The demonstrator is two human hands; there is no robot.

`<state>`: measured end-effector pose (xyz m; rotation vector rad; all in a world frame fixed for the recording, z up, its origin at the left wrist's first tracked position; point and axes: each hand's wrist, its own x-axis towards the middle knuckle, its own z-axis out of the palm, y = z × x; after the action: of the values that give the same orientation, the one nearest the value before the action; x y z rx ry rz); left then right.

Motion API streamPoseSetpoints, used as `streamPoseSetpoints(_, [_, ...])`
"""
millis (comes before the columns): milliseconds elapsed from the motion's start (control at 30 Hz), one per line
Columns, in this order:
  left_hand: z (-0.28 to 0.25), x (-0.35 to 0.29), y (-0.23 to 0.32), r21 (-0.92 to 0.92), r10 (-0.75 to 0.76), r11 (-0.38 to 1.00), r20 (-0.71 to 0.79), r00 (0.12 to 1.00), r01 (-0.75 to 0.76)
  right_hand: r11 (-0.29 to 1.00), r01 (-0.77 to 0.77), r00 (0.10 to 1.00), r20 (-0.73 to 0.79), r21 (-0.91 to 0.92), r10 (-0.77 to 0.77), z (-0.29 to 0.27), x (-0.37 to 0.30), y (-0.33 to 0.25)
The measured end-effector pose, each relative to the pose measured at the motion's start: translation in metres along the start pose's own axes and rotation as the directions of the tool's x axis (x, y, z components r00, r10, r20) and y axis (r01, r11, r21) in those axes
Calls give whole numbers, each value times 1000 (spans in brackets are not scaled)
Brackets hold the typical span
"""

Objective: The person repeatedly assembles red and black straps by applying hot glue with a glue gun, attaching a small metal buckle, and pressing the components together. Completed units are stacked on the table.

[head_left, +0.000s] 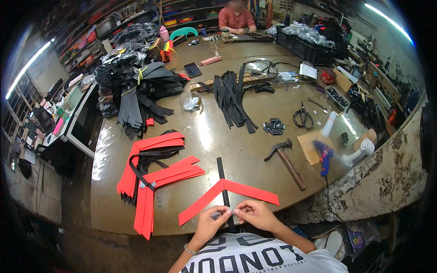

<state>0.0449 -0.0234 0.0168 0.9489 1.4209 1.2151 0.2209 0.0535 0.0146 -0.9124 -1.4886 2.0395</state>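
At the table's near edge, my left hand (212,221) and my right hand (257,215) meet fingertip to fingertip. Both pinch a small pale piece (233,211), too small to name. Something greyish (215,215) shows inside the curled left fingers. Just beyond the hands lies a red angled strip (205,203), bent into a wide V with its peak pointing away from me. A narrow black strap (221,168) crosses under or over that peak, I cannot tell which, and runs back beneath my hands toward my shirt.
Stacked red and black angled strips (145,182) lie left. A hammer (290,164), scissors (302,117), small black pieces (273,126) and a blue glue gun (324,157) are right. Black straps (230,98) lie ahead. Another person (236,19) sits at the far end of the table (200,123).
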Motion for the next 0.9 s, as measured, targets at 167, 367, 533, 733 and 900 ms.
streamPoseSetpoints(167, [-1,-2,2,1,-72,997,18,997,71,999,-21,1000,-23,-27,21,1,-2,-3])
streamPoseSetpoints(367, [-6,-3,1,52,-25,998,8,1000,24,1000,-10,1000,-15,-15,10,7,-1,-4])
streamPoseSetpoints(533, [-9,-7,2,58,-72,996,-30,997,74,1000,-20,1000,-24,1,20,10,-1,-2])
streamPoseSetpoints(733, [-5,-6,4,102,9,995,-84,996,0,1000,-8,1000,-14,29,9,11,1,5])
streamPoseSetpoints(900, [-3,-2,3,155,22,988,-94,995,-7,995,-43,999,-4,88,44,6,6,11])
